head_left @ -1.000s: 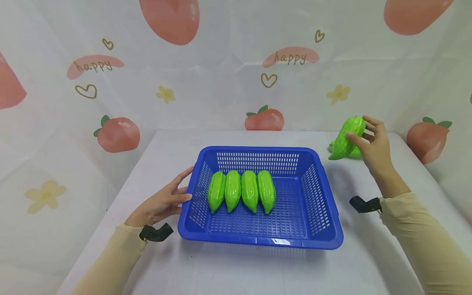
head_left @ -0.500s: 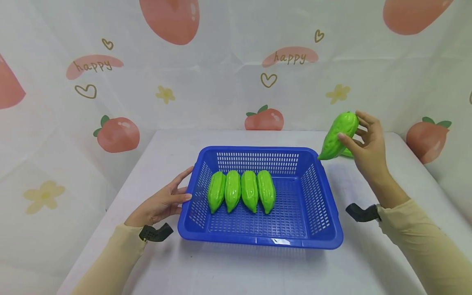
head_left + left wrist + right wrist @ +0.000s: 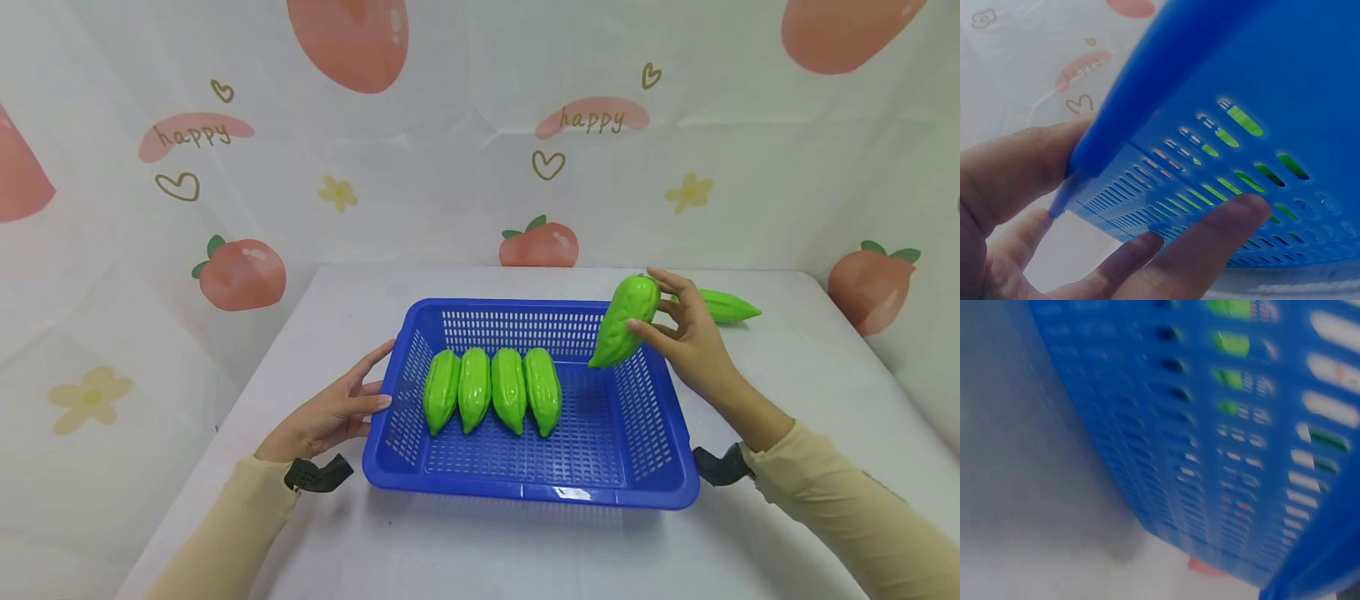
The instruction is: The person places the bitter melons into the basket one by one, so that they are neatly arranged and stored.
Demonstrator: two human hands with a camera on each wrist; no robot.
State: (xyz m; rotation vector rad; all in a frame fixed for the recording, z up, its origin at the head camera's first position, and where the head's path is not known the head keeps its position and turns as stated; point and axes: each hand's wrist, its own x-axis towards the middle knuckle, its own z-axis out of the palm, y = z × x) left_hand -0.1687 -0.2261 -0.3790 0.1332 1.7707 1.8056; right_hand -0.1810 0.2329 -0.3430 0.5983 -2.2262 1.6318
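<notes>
Right hand (image 3: 693,337) pinches a green gourd (image 3: 624,321), thumb and fingers curled round its upper end, tip tilted down over the basket's (image 3: 525,487) far-right corner. Left hand (image 3: 330,412) rests flat, fingers straight, against the basket's left wall. Four gourds (image 3: 491,389) lie side by side left of centre; a sixth gourd (image 3: 723,306) lies on the table (image 3: 480,550) behind the right hand.

Risk: the grip sits high on a glossy body, so the gourd may swing or slip; its tip could catch the right rim. Open floor lies right of the row, bounded by the right wall.
</notes>
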